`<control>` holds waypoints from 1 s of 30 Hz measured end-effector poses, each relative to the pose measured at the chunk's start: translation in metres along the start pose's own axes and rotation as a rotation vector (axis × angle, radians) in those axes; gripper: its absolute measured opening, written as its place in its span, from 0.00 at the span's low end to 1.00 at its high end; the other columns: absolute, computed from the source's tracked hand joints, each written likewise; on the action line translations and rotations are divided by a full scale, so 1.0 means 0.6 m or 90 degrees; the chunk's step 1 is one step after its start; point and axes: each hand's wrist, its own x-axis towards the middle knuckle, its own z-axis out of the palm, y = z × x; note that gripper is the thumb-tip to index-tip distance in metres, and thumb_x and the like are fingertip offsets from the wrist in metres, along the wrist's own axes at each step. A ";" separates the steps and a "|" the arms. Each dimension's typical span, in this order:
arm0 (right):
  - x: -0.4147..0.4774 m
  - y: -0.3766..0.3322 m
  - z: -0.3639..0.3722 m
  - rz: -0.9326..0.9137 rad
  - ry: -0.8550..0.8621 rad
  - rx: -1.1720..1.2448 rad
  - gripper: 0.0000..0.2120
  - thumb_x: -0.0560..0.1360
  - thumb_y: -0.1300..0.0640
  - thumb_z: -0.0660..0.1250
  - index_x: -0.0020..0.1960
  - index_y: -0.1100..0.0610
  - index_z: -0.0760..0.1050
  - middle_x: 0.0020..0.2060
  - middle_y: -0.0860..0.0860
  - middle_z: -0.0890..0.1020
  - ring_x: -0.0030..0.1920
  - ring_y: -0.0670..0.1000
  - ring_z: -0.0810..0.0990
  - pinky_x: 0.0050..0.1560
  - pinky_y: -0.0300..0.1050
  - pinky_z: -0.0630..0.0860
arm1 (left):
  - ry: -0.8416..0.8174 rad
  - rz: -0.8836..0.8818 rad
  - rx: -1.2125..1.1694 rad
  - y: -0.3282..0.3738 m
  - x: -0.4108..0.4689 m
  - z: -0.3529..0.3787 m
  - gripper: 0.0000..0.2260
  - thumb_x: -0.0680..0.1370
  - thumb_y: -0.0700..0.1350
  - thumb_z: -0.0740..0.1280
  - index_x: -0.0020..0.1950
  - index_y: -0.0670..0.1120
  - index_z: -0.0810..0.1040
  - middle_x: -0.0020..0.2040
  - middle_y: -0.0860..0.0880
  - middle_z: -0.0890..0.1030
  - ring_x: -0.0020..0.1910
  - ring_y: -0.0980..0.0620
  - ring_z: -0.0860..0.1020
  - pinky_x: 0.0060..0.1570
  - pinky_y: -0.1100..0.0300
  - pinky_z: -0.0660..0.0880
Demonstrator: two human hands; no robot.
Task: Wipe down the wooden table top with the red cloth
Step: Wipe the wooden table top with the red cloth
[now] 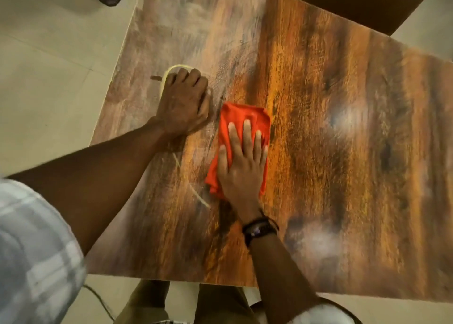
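The wood-grain brown table top [318, 127] filled most of the view. The crumpled red cloth [245, 118] lay on it left of the middle, well in from every edge. The right hand [241, 167] lay flat on the cloth's nearer part, palm down. Its fingers were straight and slightly spread, pressing the fabric to the wood without curling round it. The cloth's far end showed past the fingertips, and a fold stuck out on the hand's left. A dark band [259, 228] circled the right wrist.

The left hand [183, 103] rested just beside the cloth, toward the table's left edge, knuckles up and fingers curled under like a fist. A thin pale cord [180, 65] looped out past its knuckles and showed again below the forearm, running toward the near edge. Whether the fingers gripped the cord could not be told.

A white checked sleeve [36, 250] covered the left upper arm. Pale floor tiles [49, 66] surrounded the table, and a plain brown box [362, 2] stood beyond the far right corner.
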 end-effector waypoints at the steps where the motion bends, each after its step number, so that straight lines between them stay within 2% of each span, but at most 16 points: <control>1: -0.034 0.005 -0.006 -0.006 -0.012 -0.001 0.26 0.83 0.45 0.54 0.80 0.46 0.59 0.81 0.50 0.56 0.81 0.55 0.49 0.80 0.58 0.46 | -0.002 -0.010 0.006 0.001 0.012 0.001 0.16 0.80 0.49 0.57 0.57 0.37 0.74 0.55 0.37 0.76 0.54 0.37 0.73 0.55 0.43 0.66; 4: -0.077 0.024 -0.015 -0.014 -0.041 -0.019 0.26 0.82 0.44 0.54 0.80 0.47 0.60 0.81 0.49 0.56 0.81 0.54 0.48 0.80 0.59 0.47 | -0.031 -0.037 0.025 -0.002 0.025 0.013 0.22 0.82 0.51 0.55 0.69 0.37 0.68 0.66 0.36 0.72 0.64 0.36 0.70 0.65 0.41 0.64; 8: -0.007 0.028 -0.012 -0.037 -0.037 -0.016 0.26 0.82 0.44 0.55 0.79 0.46 0.60 0.81 0.49 0.57 0.81 0.54 0.49 0.80 0.60 0.47 | -0.027 -0.038 0.020 -0.010 0.034 0.022 0.26 0.82 0.53 0.55 0.74 0.37 0.64 0.73 0.37 0.67 0.73 0.37 0.65 0.73 0.40 0.59; 15: 0.279 0.022 0.013 -0.009 0.001 -0.020 0.28 0.80 0.43 0.53 0.79 0.47 0.61 0.80 0.51 0.59 0.80 0.58 0.54 0.78 0.61 0.46 | -0.041 -0.051 0.010 -0.015 0.039 0.030 0.29 0.81 0.54 0.53 0.78 0.39 0.61 0.77 0.40 0.64 0.79 0.41 0.58 0.77 0.41 0.51; 18: 0.426 0.013 0.017 0.070 -0.045 -0.009 0.26 0.83 0.45 0.52 0.80 0.45 0.55 0.81 0.50 0.53 0.81 0.56 0.49 0.78 0.61 0.41 | -0.048 -0.053 -0.010 -0.016 0.041 0.036 0.29 0.81 0.55 0.53 0.78 0.41 0.61 0.79 0.41 0.62 0.80 0.43 0.55 0.78 0.41 0.49; 21: 0.518 0.002 0.020 0.088 -0.063 0.002 0.26 0.83 0.45 0.51 0.81 0.45 0.54 0.82 0.50 0.50 0.81 0.56 0.46 0.78 0.61 0.38 | -0.050 -0.063 -0.025 -0.019 0.041 0.038 0.29 0.82 0.56 0.52 0.79 0.41 0.61 0.79 0.42 0.61 0.80 0.44 0.54 0.78 0.41 0.49; 25: 0.515 0.002 0.017 0.069 -0.076 0.000 0.26 0.84 0.46 0.51 0.81 0.45 0.54 0.82 0.50 0.49 0.81 0.56 0.45 0.79 0.60 0.39 | -0.050 -0.064 -0.022 -0.018 0.037 0.037 0.29 0.82 0.56 0.51 0.78 0.41 0.61 0.79 0.42 0.61 0.80 0.44 0.54 0.77 0.40 0.49; 30: 0.322 0.007 0.012 -0.043 -0.045 0.006 0.27 0.82 0.44 0.52 0.80 0.46 0.57 0.81 0.49 0.55 0.81 0.57 0.50 0.78 0.58 0.43 | -0.014 -0.098 -0.045 -0.016 0.034 0.031 0.26 0.82 0.52 0.52 0.78 0.40 0.62 0.78 0.41 0.63 0.80 0.43 0.55 0.78 0.40 0.50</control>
